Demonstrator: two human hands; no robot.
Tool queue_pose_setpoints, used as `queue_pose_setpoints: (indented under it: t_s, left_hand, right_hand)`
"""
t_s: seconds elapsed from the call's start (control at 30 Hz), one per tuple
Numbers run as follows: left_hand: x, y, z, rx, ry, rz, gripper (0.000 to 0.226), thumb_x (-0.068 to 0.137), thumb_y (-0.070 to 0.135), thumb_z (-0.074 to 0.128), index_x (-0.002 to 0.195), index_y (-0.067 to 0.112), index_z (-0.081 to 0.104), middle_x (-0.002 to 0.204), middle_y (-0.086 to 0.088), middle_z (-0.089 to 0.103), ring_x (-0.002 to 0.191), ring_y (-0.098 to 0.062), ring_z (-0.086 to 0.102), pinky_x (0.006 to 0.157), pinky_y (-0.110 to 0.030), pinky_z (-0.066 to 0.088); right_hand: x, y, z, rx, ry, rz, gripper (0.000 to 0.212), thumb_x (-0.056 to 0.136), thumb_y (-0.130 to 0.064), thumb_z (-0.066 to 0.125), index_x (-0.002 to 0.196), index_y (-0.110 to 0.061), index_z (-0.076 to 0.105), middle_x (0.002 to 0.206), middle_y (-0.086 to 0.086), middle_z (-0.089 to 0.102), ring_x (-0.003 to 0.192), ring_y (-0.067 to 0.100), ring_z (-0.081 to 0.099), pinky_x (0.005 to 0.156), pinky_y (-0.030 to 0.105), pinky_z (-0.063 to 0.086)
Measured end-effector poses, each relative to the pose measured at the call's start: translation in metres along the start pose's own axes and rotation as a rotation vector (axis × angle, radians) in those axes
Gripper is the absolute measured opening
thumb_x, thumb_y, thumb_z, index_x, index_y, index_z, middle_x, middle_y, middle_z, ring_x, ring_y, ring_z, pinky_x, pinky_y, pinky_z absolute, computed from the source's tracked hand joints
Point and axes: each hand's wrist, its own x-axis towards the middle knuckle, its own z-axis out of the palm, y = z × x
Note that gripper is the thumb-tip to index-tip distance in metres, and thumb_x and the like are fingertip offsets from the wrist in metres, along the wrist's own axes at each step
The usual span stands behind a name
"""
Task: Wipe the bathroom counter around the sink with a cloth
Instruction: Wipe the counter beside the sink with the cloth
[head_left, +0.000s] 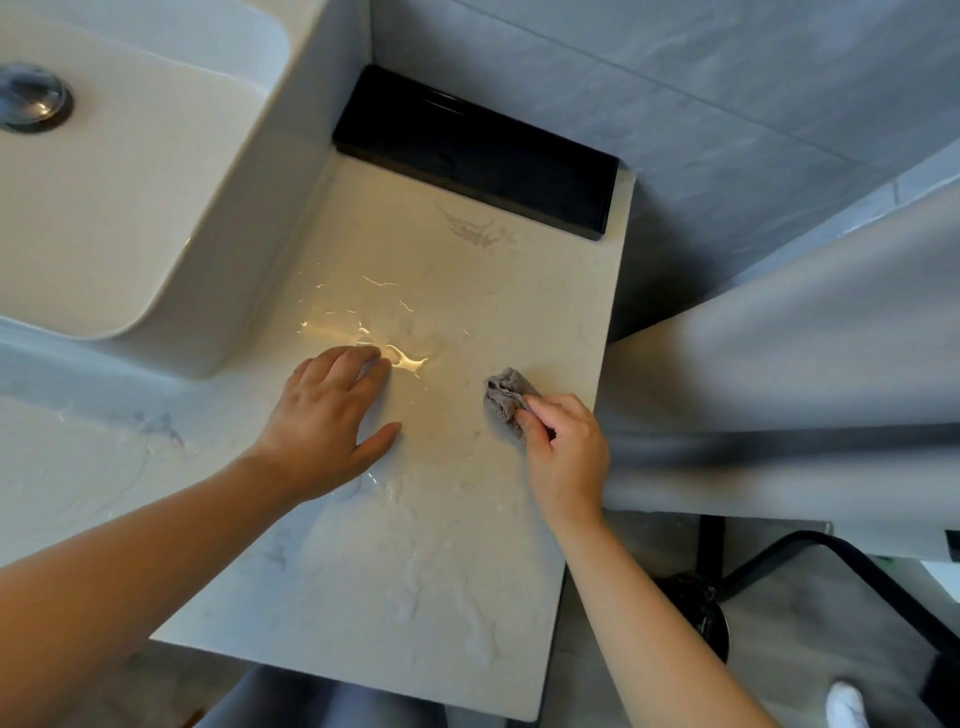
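Two hands showed: one left hand (327, 415), one right hand (563, 447). One cloth (504, 389) was in the right hand. One sink (104, 208) with one drain (31, 98) lay left of the left hand; one black box (478, 156) lay beyond both hands, on one counter (415, 571).

I see a long black box (478, 156) lying at the foot of the grey tiled wall (675, 78). To its right hangs a grey curtain (779, 389). Below that, on the floor (779, 649), I make out a round black object (698, 613), a curved black bar (857, 566) and a white shoe tip (847, 704).
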Motion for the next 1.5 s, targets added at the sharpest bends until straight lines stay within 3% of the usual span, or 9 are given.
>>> queue_pose_setpoints:
  t_s: [0.1,0.2,0.3,0.4,0.87,1.07,1.17,1.27,1.5]
  left_hand:
    - [-0.002,-0.005,-0.006,-0.033,-0.001,0.025,0.074,0.086,0.059,0.031,0.135,0.007,0.050,0.138,-0.012,0.050,0.127,-0.033,0.045,0.105,-0.045,0.037]
    - [-0.011,-0.012,-0.009,-0.040,0.015,0.024,0.071,0.088,0.057,0.031,0.134,0.008,0.051,0.136,-0.011,0.051,0.125,-0.031,0.048,0.103,-0.043,0.039]
    - [-0.024,-0.019,-0.007,-0.038,0.015,0.004,0.069,0.089,0.056,0.031,0.133,0.007,0.052,0.133,-0.011,0.054,0.122,-0.031,0.050,0.101,-0.043,0.042]
    - [-0.034,-0.026,-0.004,-0.027,0.003,-0.014,0.070,0.088,0.056,0.031,0.134,0.007,0.051,0.133,-0.011,0.053,0.123,-0.032,0.049,0.101,-0.045,0.043]
    - [-0.049,-0.042,-0.002,0.005,0.032,-0.045,0.071,0.087,0.056,0.035,0.136,0.005,0.047,0.135,-0.013,0.050,0.125,-0.034,0.044,0.104,-0.047,0.037]
    - [-0.051,-0.048,0.002,-0.009,0.022,-0.038,0.073,0.086,0.059,0.035,0.136,0.008,0.049,0.139,-0.011,0.047,0.128,-0.032,0.041,0.105,-0.046,0.035]
    - [-0.051,-0.049,0.002,-0.014,0.024,-0.036,0.073,0.086,0.061,0.034,0.136,0.009,0.049,0.139,-0.010,0.048,0.128,-0.032,0.042,0.106,-0.046,0.036]
    - [-0.051,-0.048,0.003,-0.019,0.028,-0.040,0.073,0.086,0.061,0.035,0.136,0.009,0.049,0.139,-0.010,0.048,0.128,-0.032,0.042,0.106,-0.047,0.035]
    - [-0.050,-0.046,0.005,-0.039,0.059,-0.053,0.071,0.086,0.059,0.037,0.135,0.009,0.051,0.137,-0.010,0.050,0.127,-0.031,0.043,0.105,-0.046,0.036]
  right_hand:
    - [0.027,-0.010,-0.015,0.112,0.013,0.060,0.010,0.086,-0.012,0.065,0.091,-0.009,0.073,0.082,-0.001,0.062,0.071,0.000,0.055,0.061,0.009,0.038]
    - [0.073,-0.017,-0.022,0.137,0.115,0.045,0.014,0.087,-0.015,0.063,0.094,-0.009,0.073,0.085,0.004,0.066,0.073,0.008,0.057,0.064,0.018,0.045]
    - [0.108,-0.014,-0.009,0.069,0.090,-0.005,0.019,0.088,-0.017,0.062,0.101,-0.009,0.073,0.088,0.005,0.066,0.078,0.008,0.057,0.066,0.016,0.045]
    - [0.121,-0.009,0.008,0.047,0.056,0.005,0.022,0.088,-0.017,0.063,0.107,-0.007,0.070,0.094,0.005,0.065,0.084,0.013,0.059,0.075,0.025,0.050]
    - [0.038,-0.022,0.045,-0.001,0.089,-0.141,0.021,0.085,-0.012,0.065,0.104,-0.005,0.071,0.092,0.007,0.064,0.085,0.021,0.059,0.074,0.024,0.045]
    - [-0.003,-0.032,0.045,0.058,-0.038,-0.143,0.018,0.084,-0.016,0.064,0.098,-0.008,0.073,0.087,0.001,0.063,0.080,0.020,0.060,0.068,0.029,0.049]
    - [0.003,-0.038,0.033,0.098,-0.095,-0.108,0.015,0.084,-0.009,0.067,0.096,-0.006,0.073,0.084,0.002,0.062,0.076,0.015,0.059,0.067,0.020,0.046]
    - [0.042,-0.047,0.021,0.097,0.022,-0.073,0.015,0.084,-0.009,0.066,0.097,-0.004,0.072,0.086,0.003,0.063,0.076,0.011,0.057,0.067,0.007,0.039]
    - [0.131,-0.045,0.052,-0.005,0.038,-0.090,0.020,0.088,-0.017,0.062,0.103,-0.007,0.072,0.091,0.006,0.064,0.083,0.017,0.060,0.064,0.007,0.034]
